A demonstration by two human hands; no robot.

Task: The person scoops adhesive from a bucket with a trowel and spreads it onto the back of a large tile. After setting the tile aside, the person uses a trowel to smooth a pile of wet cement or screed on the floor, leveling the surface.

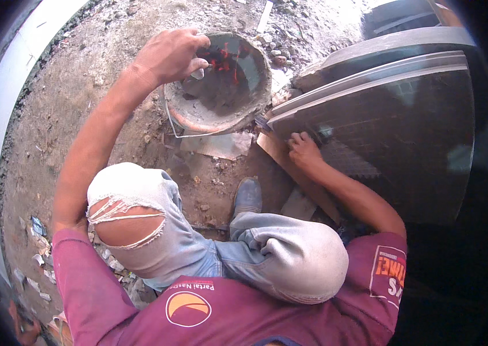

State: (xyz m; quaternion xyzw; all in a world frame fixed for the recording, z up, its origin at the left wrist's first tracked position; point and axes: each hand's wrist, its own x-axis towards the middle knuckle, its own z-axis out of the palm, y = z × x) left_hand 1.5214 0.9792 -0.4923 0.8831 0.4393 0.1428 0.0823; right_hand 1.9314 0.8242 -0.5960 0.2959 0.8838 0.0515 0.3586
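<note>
Right now the left hand (172, 56) is at the near-left side of a round bucket (252, 69), its fingers curled and its thumb and forefinger reaching in past the rim with a gap between their tips. A small pale piece (198, 74) shows just below the thumb, but whether the hand pinches it cannot be told. The bucket stands on the ground ahead of the person's knees, its rim crusted grey, with a murky grey mass inside and red patches on the inner wall; its thin wire handle (176, 136) hangs down the near side. To the right, dark flat panels (405, 115) with pale edges stand together, and the right hand (304, 151), fingers bent, is against or just before the nearest face; its grip cannot be made out. Below that hand runs a narrow brownish board (278, 154). The person sits low in torn, faded jeans (284, 254), a bluish-grey boot (248, 196) on the rubble-strewn ground (100, 86).
</note>
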